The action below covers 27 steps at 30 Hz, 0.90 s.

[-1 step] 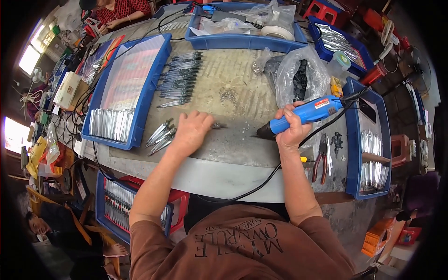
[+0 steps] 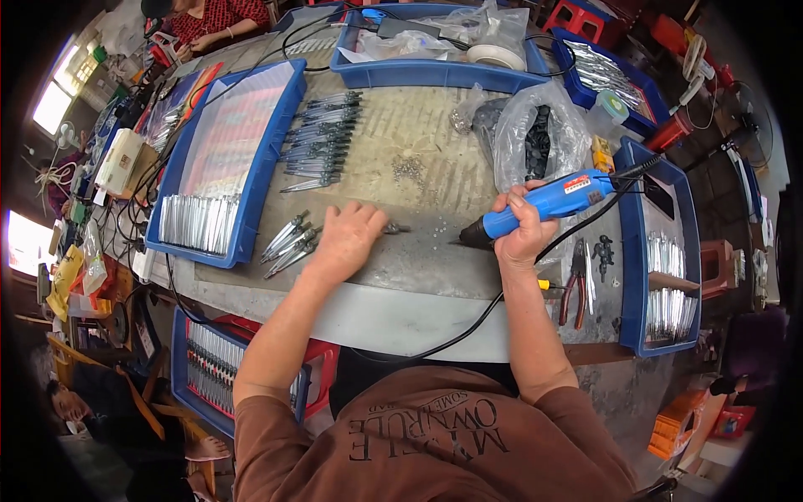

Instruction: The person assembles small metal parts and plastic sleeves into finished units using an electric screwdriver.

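My left hand [image 2: 347, 238] lies palm down on the grey worktop [image 2: 418, 276], its fingers pinning a small metal part [image 2: 394, 227] that sticks out to the right. My right hand [image 2: 523, 230] grips a blue corded electric screwdriver [image 2: 548, 203]. Its dark tip [image 2: 465, 242] points left and down, a short gap from the pinned part. A small heap of slim metal-tipped pieces [image 2: 288, 243] lies just left of my left hand. More of them sit in a row [image 2: 322, 142] farther back.
A long blue tray [image 2: 261, 188] with silver parts lies left, another blue tray [image 2: 629, 251] right. A clear bag of dark parts [image 2: 535, 138] stands behind the screwdriver. Red-handled pliers [image 2: 575, 283] lie near the front right. Loose screws [image 2: 408, 167] dot the middle. A person sits at the far end.
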Each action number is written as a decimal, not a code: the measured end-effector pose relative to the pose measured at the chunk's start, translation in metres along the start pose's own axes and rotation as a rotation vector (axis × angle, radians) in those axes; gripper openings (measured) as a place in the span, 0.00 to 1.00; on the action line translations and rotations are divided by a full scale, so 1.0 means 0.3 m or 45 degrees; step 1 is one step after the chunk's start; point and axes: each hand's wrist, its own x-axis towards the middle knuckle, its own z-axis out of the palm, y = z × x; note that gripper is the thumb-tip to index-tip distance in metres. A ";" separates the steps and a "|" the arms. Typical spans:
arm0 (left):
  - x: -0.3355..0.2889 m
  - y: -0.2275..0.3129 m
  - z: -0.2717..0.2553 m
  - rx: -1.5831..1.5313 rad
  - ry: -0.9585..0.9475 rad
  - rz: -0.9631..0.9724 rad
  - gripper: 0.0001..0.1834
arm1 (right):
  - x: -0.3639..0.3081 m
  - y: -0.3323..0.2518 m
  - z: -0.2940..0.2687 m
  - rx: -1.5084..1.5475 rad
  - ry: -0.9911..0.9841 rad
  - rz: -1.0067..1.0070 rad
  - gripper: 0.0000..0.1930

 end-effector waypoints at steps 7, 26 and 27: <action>-0.002 0.033 -0.006 -0.356 0.003 -0.073 0.09 | 0.004 -0.010 -0.007 -0.005 -0.005 -0.021 0.17; 0.043 0.146 0.040 -0.123 -0.019 -0.059 0.07 | 0.021 -0.008 -0.018 -0.005 0.058 -0.019 0.17; 0.040 0.139 0.038 -0.140 -0.005 -0.124 0.07 | 0.023 -0.011 -0.018 -0.005 0.056 -0.026 0.17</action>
